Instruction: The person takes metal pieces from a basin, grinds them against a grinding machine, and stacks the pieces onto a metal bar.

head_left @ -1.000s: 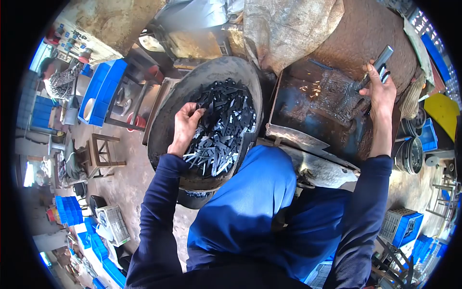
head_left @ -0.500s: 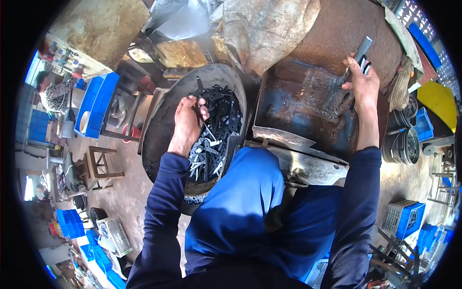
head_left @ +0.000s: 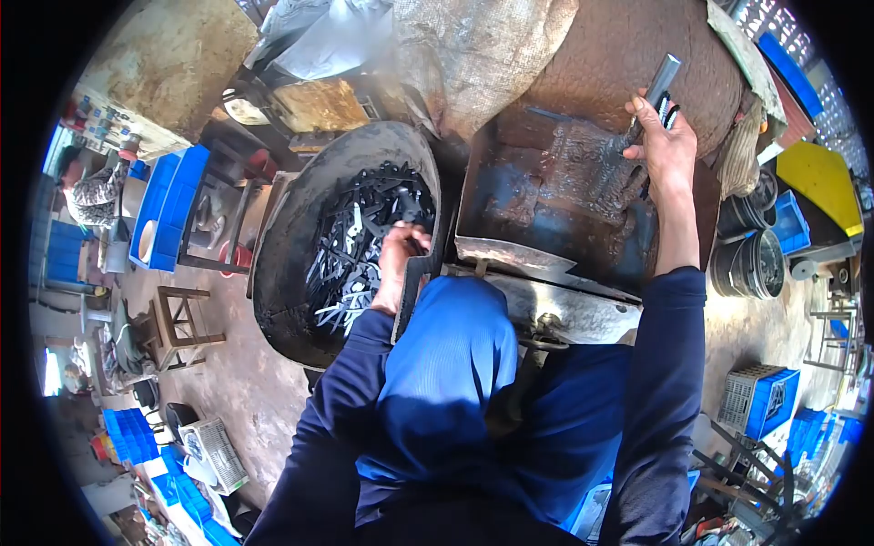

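A dark, worn basin point(head_left: 273, 264) holds a heap of narrow black and grey metal pieces point(head_left: 350, 227). My left hand point(head_left: 398, 259) is low over the heap's right side, fingers curled together. A dark grey shape shows just above those fingertips, but I cannot tell whether it is held or lies in the heap. My right hand point(head_left: 669, 150) is closed around a grey metal bar point(head_left: 663, 80), its bright end pointing up and away. Black parts show beside the bar between the fingers. Under this hand is a brown, wet-looking metal tray point(head_left: 519, 247) with a rough, dark slab point(head_left: 592, 173) in it.
My blue-clad knee point(head_left: 455, 337) comes up between basin and tray. Sacking point(head_left: 492, 55) hangs behind them. On the left stand a wooden stool point(head_left: 187, 323) and blue bins point(head_left: 173, 209), with another person point(head_left: 96, 191) beyond. Black buckets point(head_left: 751, 264) stand at the right.
My left hand, which held up a dark metal piece over the basin, has moved down and right to the heap's right edge. My right hand keeps the bar over the tray. The view has shifted slightly.
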The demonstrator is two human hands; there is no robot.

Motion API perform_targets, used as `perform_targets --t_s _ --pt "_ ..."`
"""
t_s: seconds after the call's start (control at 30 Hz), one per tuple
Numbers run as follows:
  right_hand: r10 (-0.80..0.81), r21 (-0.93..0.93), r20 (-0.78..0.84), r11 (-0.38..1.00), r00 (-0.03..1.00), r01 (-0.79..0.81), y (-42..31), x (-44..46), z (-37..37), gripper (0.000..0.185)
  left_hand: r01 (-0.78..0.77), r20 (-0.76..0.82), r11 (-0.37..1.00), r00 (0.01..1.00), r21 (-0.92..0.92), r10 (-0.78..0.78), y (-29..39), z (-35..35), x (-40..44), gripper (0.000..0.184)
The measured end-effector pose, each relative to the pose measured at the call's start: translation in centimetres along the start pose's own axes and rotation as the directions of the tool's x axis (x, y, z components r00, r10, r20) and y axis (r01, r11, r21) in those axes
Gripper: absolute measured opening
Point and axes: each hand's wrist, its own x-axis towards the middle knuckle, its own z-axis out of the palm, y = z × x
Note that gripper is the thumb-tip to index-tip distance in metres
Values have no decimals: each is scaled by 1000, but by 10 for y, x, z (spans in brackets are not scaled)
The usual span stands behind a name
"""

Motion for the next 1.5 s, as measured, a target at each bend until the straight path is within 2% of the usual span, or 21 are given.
perform_targets --t_s 0.1,0.17,0.23,0.27,0.3,0.4,0.5,0.6,0.8,0.9,0.93,0.97,1.0,1.07,1.13,1.17,1.23,1.3,1.37,1.47,1.5 --pt "3 -16 -2 1000 1000 -3 -3 -1 0 40 37 34 997 999 71 -39 -1 0 -3 12" --pt "14 -9 -7 1000 1000 -14 -3 -1 1 40 66 -36 991 997 118 -62 6 -4 -4 12" --pt "6 -6 -11 1000 1000 -6 -2 0 1 39 -16 -38 938 999 345 30 11 13 -14 9" --pt "1 -5 -13 1000 1000 -1 -1 0 1 39 -64 -40 871 995 486 95 14 30 -28 20" --pt "2 -6 -14 1000 1000 -2 -1 0 1 39 -164 -45 841 975 516 217 16 51 -34 13" --pt "6 -9 -13 1000 1000 -6 -4 -2 2 38 -287 283 821 946 494 160 40 82 -49 4" --pt "-21 35 -2 999 1000 21 2 1 0 36 -327 355 739 926 589 127 44 129 -65 8" --pt "-44 109 -3 993 999 44 5 1 1 35 -304 406 725 913 618 36 25 178 -78 8" --pt "-26 78 -10 997 1000 27 2 3 -4 32 -371 563 672 822 640 -82 -41 253 -69 17" --pt "3 -31 -6 1000 1000 -3 -7 -2 -2 25 -416 558 567 825 710 -93 -74 283 -62 22" --pt "-31 31 -17 999 999 31 8 4 -1 21 -438 538 495 840 751 -73 -83 290 -57 23" --pt "-48 86 7 995 999 48 8 3 0 19 -482 561 495 827 723 -14 -93 293 -54 25" --pt "-69 125 18 990 997 66 20 11 -2 19 -549 592 397 806 735 19 -103 288 -36 28" --pt "-102 134 17 986 995 99 22 13 -2 21 -616 666 448 744 648 59 -110 278 -33 28" --pt "-113 55 -3 992 994 113 15 11 -1 25 -615 633 316 772 722 57 -111 265 -35 30" --pt "-103 31 -23 994 994 104 12 9 0 27 -725 707 90 687 683 166 -119 258 -21 34" --pt "-83 23 -1 996 997 83 19 13 -3 28 -637 641 145 767 757 24 -116 260 -29 37" --pt "-110 58 30 992 994 108 23 16 -4 32 -670 666 118 742 733 73 -111 260 -31 37" --pt "-84 55 23 995 996 83 18 14 -2 34 -592 594 56 798 804 -98 -103 262 -32 36" --pt "-122 43 4 992 993 122 24 15 -3 33 -605 604 16 794 796 -59 -92 262 -35 33" --pt "-72 -73 -30 995 997 69 11 9 -1 27 -600 599 -1 799 800 -54 -87 262 -37 32"
